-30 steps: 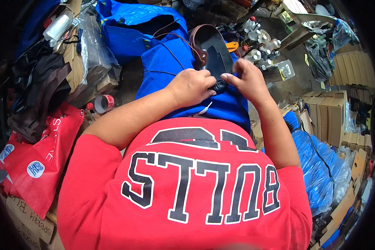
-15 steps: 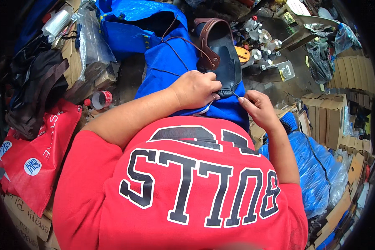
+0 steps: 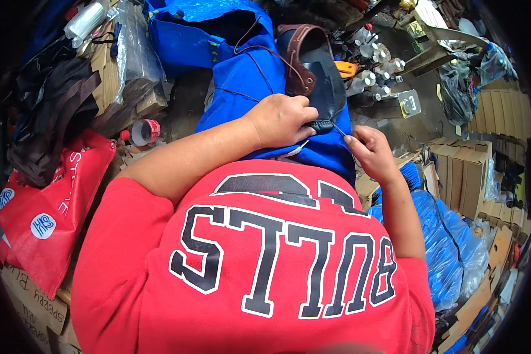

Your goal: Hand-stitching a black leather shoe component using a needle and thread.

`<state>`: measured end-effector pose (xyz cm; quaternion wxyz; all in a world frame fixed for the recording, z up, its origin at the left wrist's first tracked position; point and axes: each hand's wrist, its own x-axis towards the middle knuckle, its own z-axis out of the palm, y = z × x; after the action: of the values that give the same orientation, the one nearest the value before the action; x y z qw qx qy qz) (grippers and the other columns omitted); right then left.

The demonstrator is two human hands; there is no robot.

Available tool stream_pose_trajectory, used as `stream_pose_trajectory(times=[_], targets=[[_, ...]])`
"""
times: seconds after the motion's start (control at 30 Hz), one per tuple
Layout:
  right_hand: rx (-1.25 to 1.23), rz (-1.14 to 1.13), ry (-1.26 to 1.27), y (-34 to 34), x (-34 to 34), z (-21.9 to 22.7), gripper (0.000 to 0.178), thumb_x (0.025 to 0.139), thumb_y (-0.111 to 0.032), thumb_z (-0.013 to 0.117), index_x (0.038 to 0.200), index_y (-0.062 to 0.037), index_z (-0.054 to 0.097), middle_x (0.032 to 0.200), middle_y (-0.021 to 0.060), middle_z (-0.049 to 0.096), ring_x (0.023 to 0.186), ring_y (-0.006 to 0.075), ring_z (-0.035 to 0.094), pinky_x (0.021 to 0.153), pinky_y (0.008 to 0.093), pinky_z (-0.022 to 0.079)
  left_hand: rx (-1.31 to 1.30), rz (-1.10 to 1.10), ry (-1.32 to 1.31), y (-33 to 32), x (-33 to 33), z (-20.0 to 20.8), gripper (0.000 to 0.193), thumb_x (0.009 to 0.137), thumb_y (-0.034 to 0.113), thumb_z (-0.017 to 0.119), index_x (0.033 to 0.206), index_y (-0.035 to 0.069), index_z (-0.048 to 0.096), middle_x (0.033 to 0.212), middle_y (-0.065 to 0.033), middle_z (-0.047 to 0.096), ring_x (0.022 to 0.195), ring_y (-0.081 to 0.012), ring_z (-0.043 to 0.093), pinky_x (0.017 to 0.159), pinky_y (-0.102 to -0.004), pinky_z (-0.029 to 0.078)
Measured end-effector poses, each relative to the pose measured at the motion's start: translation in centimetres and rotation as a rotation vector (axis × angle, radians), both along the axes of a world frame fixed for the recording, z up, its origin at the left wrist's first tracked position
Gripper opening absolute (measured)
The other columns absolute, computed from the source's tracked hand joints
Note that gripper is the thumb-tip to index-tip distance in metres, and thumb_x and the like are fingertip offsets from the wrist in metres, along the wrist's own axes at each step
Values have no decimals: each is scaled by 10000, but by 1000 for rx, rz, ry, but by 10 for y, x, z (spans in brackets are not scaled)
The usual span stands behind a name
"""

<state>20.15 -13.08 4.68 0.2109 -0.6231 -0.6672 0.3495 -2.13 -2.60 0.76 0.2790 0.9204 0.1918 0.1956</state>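
Note:
A partly made leather shoe (image 3: 323, 91), black with a brown collar and lacing along its side, rests on my blue-clad lap (image 3: 242, 82). Its gathered, stitched toe end points toward me. My left hand (image 3: 282, 120) grips that end, fingers curled over the edge and thumb beneath. At the right of the toe, my right hand (image 3: 370, 150) is closed in a pinch on a thin dark strand that runs to the stitched edge. Whether the strand is thread or a needle is too fine to tell. A long brown lace (image 3: 256, 47) trails from the collar over the blue cloth.
Beyond the shoe lie a blue bag (image 3: 183, 44) and a yellow-handled object (image 3: 346, 69). Several bottles (image 3: 374, 56) stand at the far right. Cardboard boxes (image 3: 463, 171) and a blue plastic bag (image 3: 436, 236) sit at right; a red bag (image 3: 53, 206) lies left.
The whole view has shifted slightly. Both hands keep their hold, with the strand still stretched between the shoe's toe and my right hand.

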Motion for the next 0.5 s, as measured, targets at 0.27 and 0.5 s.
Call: stream_pose_trajectory(times=[0.27, 0.5], targets=[[-206, -244, 294, -19, 8, -5, 319, 874, -163, 611, 644, -44, 426, 600, -27, 356, 576, 71, 345, 501, 261, 297, -32, 3, 43, 3, 2, -1, 220, 750, 237, 712, 825, 59, 608, 774, -127, 556, 696, -324, 601, 608, -410, 490], [-95, -407, -315, -1, 48, 26, 189, 813, -213, 658, 976, -119, 676, 786, 109, 615, 744, 224, 601, 688, 326, 463, -252, -75, 167, 29, -12, 20, 202, 763, 231, 720, 869, 61, 697, 894, -108, 627, 807, -273, 623, 722, -353, 496]])
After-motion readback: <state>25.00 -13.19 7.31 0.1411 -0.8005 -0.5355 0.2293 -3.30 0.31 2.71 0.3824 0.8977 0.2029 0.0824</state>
